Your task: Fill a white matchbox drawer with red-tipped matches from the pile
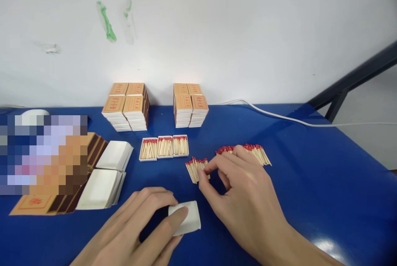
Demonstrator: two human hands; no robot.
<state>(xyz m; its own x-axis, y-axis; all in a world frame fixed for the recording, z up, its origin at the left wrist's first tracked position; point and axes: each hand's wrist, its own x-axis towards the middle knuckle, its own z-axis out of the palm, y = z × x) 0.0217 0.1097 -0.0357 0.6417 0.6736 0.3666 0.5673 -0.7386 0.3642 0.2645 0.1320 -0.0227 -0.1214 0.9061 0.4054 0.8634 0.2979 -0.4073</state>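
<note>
My left hand holds a small white paper tray low in the middle, its thumb lying on the tray. Just right of it, my right hand curves over the matches, with thumb and forefinger at the edge of a small pile of red-tipped matches. The fingertips hide part of that pile. Behind the same hand lies a larger heap of matches, partly covered by the fingers. Three white trays filled with matches stand side by side beyond my hands.
Two stacks of orange matchboxes stand by the wall. Stacked white trays and flat orange-brown sleeves lie at left, partly behind a pixelated patch. A white cable crosses the back right of the blue table.
</note>
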